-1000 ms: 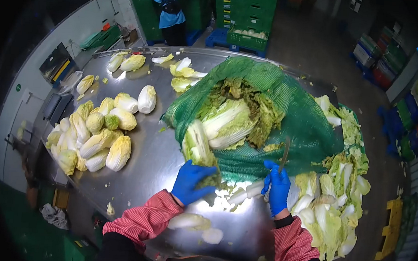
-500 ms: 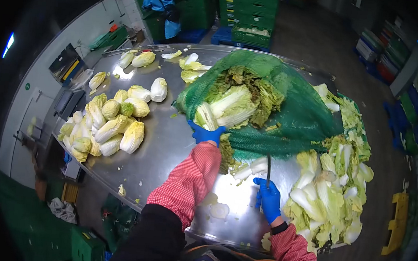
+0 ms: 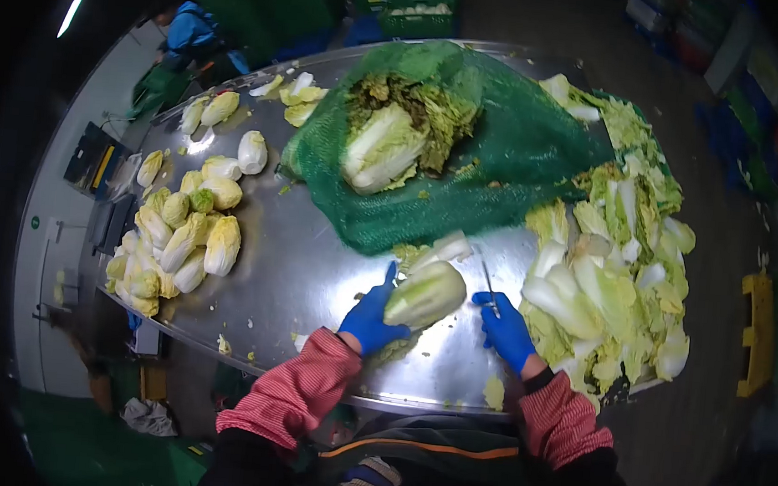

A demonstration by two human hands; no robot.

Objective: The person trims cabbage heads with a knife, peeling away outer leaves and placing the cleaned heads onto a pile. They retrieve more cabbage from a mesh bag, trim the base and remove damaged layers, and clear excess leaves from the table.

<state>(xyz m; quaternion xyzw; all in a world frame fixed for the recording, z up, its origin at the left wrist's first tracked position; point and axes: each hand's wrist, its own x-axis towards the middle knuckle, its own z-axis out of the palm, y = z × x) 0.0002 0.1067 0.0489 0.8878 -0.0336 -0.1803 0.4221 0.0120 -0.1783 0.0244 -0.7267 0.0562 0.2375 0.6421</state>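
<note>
My left hand (image 3: pixel 372 319), in a blue glove, grips a Chinese cabbage (image 3: pixel 428 296) by its left end, holding it tilted over the near middle of the table. My gloved right hand (image 3: pixel 504 332) is closed around the handle of a knife (image 3: pixel 487 280), its blade pointing up and away from me, just right of the cabbage and apart from it. Behind the cabbage lies a loose white leaf piece (image 3: pixel 443 249). Farther back a green net bag (image 3: pixel 523 167) lies with its mouth toward the left, and another Chinese cabbage (image 3: pixel 382 151) with brownish outer leaves shows in it.
Several trimmed cabbages (image 3: pixel 179 236) are heaped on the metal table (image 3: pixel 281 276) at left. A big pile of loose leaves (image 3: pixel 610 279) covers the right side. Green crates (image 3: pixel 416 12) stand beyond the far edge. A person in blue (image 3: pixel 195 36) is at the back left.
My left hand has drawn a cabbage out of the net bag's mouth and toward me. The right hand still holds the knife. The head view has shifted, and the person in blue now bends over.
</note>
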